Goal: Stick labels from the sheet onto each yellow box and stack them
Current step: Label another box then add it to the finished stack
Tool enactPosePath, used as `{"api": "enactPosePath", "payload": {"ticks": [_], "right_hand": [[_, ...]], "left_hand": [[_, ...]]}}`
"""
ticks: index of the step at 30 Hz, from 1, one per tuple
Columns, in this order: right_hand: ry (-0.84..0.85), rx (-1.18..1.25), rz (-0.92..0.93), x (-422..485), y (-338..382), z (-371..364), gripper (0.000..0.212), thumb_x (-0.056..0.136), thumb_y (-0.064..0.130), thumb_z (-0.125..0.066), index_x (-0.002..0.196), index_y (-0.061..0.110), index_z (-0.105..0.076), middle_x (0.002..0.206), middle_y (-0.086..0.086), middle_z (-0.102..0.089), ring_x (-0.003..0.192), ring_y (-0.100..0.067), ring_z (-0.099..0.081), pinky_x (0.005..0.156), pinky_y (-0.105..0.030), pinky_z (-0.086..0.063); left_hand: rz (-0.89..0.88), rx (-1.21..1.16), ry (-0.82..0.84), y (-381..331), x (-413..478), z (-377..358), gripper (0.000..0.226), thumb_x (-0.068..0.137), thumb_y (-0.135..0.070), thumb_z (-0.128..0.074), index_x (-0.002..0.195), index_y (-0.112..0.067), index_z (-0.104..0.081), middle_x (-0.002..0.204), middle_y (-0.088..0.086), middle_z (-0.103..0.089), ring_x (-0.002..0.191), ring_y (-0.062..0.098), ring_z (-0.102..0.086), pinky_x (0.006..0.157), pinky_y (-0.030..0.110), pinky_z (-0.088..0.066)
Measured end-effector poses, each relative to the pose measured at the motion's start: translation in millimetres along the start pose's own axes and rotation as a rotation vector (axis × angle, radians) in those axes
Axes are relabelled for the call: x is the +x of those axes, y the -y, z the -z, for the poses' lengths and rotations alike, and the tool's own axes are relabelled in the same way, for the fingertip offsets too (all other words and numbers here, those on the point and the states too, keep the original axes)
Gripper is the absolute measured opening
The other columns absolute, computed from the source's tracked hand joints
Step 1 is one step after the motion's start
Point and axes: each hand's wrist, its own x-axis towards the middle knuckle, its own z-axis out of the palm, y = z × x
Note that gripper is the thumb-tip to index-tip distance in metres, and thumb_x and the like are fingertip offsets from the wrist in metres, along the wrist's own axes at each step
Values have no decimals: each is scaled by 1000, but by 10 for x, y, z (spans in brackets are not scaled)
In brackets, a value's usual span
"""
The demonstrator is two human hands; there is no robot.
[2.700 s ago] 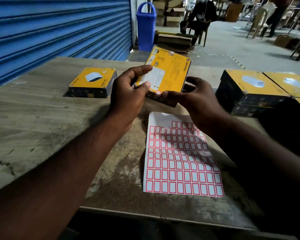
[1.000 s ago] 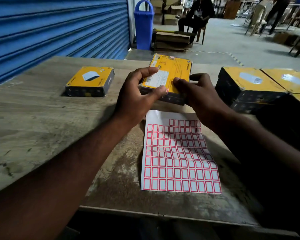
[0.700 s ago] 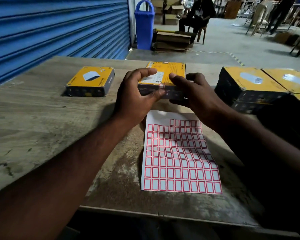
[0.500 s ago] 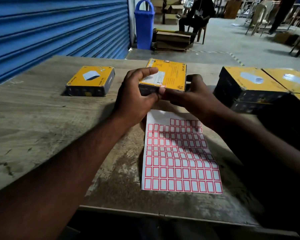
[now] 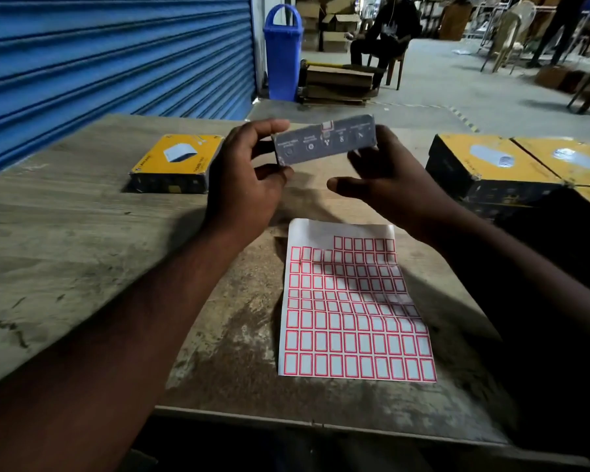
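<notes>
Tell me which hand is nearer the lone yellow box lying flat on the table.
Left. The left hand hangs just right of the lone yellow box, gripping the held box; the right hand is farther right, beyond it.

1. Held box: up off the table at twelve o'clock, grey icon-printed side facing us, small red-bordered label at its top edge.
2. Label sheet: flat at six o'clock, top rows partly peeled.
3. Single yellow box: flat at ten o'clock.
4. Yellow boxes: grouped at two o'clock.
</notes>
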Motion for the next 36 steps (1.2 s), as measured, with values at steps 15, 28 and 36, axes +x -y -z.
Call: {"api": "enactPosePath", "payload": {"ticks": [15, 28, 36], "right_hand": [[-370, 60, 294, -63, 376, 205, 33, 87, 27, -73, 111, 9, -59, 110, -8, -71, 101, -20, -70, 83, -37, -57], [-352, 22, -235, -794, 349, 472, 30, 97, 23, -61, 70, 11, -59, 57, -2, -51, 48, -14, -46, 47, -20, -37], [-326, -30, -269, -1505, 249, 840, 16, 90, 0, -63, 103, -8, -68, 89, -22, -68, 77, -28, -64, 74, -41, -54]], "left_hand": [[-75, -63, 6, -510, 124, 76, 57, 94, -26, -65, 146, -19, -43, 129, -1, -64, 117, 3, -61, 101, 31, -51], [452, -232, 460, -906, -459, -174, 38, 91, -38, -63, 117, -10, -66, 106, 14, -74, 93, 28, -74, 86, 45, -59], [672, -229, 526, -1194, -654, -552, 21, 101, -20, -56, 97, -4, -68, 107, 23, -71, 83, 29, -68, 79, 42, -57]]}}
